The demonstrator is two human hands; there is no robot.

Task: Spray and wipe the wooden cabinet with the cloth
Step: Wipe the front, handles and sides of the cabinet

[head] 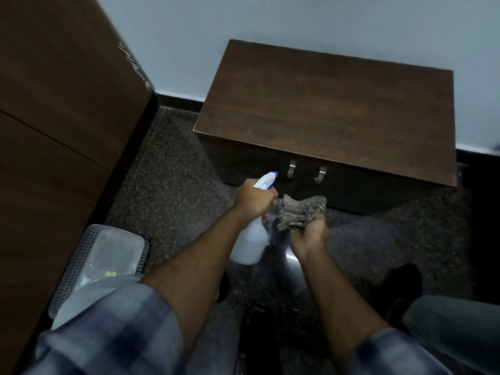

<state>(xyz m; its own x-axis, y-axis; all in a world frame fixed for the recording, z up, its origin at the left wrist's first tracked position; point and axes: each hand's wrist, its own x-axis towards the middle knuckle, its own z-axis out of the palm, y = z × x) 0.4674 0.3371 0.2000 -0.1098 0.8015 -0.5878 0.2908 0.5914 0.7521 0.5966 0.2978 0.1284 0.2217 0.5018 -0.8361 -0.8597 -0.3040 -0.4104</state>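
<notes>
**Spray bottle and cloth held before the low cabinet**

The wooden cabinet (327, 109) stands against the wall, its top bare, its front edge near both hands. Open floor (167, 169) lies between it and the tall wooden panel (54, 104) on the left. The left hand (254, 198) has its fingers wrapped around the neck of the spray bottle (253, 234), nozzle toward the cabinet doors. The right hand (309, 234) pinches the bunched striped cloth (300, 211), which touches the bottle's side. A perforated waste bin (81, 255) with a plastic liner holds some small scraps.
</notes>
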